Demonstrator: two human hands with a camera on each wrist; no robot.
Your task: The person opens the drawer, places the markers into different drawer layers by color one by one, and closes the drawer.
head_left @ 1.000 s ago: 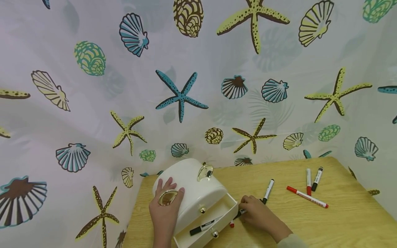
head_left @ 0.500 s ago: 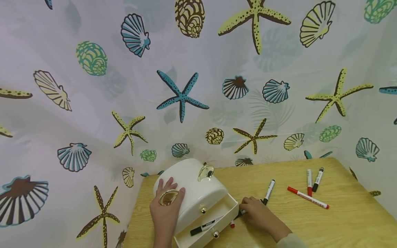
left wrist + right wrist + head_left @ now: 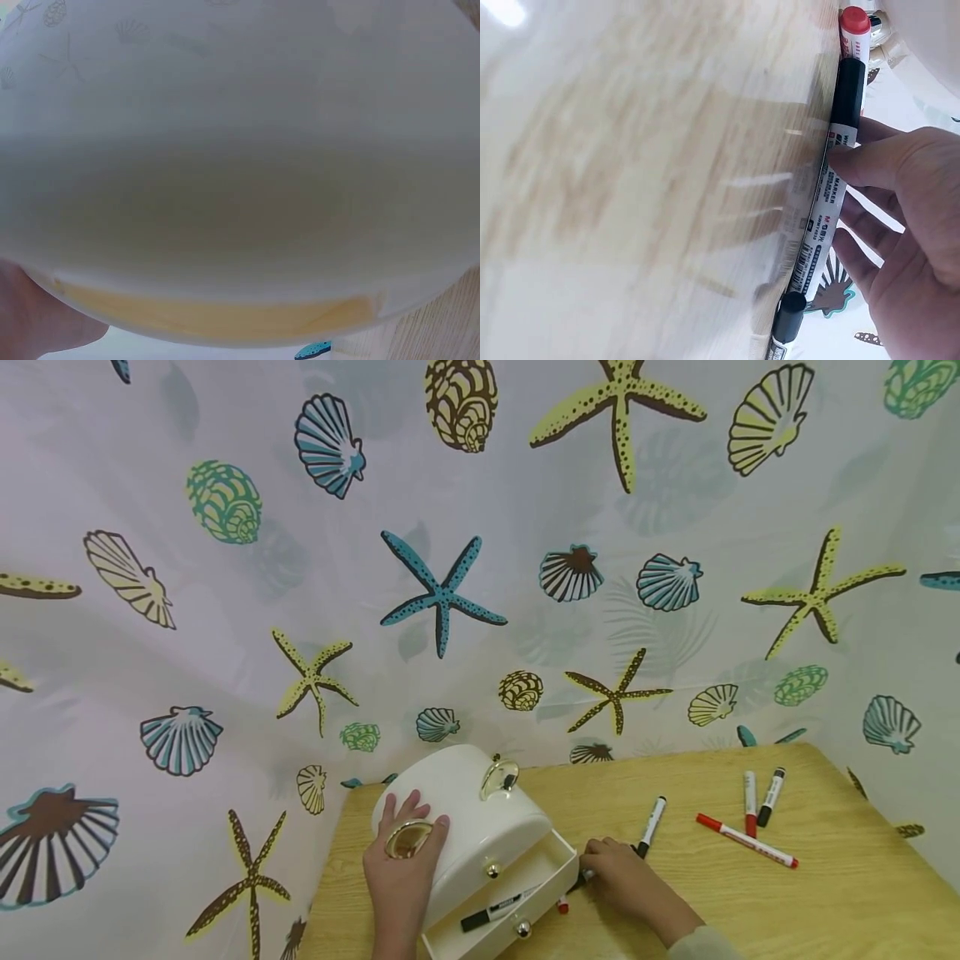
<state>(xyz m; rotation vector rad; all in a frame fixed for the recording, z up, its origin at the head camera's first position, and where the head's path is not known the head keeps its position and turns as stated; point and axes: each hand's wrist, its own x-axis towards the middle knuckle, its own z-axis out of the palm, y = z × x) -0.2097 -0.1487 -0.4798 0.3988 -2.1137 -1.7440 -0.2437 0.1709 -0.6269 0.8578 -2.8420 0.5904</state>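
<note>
A white rounded box [image 3: 461, 797] with gold trim stands tilted across the table's left side, its lower drawer [image 3: 558, 872] pulled out. Inside the drawer lies a black-capped marker [image 3: 491, 912]. My left hand [image 3: 401, 881] rests on the box's curved top, fingers spread around a gold oval fitting [image 3: 408, 840]. Beside the drawer's outer side, my right hand [image 3: 630, 881] pinches a black marker [image 3: 830, 191] lying along the table, thumb and fingers on its white barrel. A red-capped marker [image 3: 855, 22] and another black-capped marker [image 3: 789, 319] lie at its two ends.
Behind my right hand is a black-and-white marker [image 3: 652, 822]. Farther right lie a red marker [image 3: 746, 839], a white one with a red cap [image 3: 750, 797] and a black-capped one [image 3: 771, 797]. A shell-patterned curtain [image 3: 480, 710] hangs behind the wooden table [image 3: 847, 877].
Almost nothing differs. The head view has shifted slightly, and my right hand's fingers have moved a little over the marker; the box and drawer stay put.
</note>
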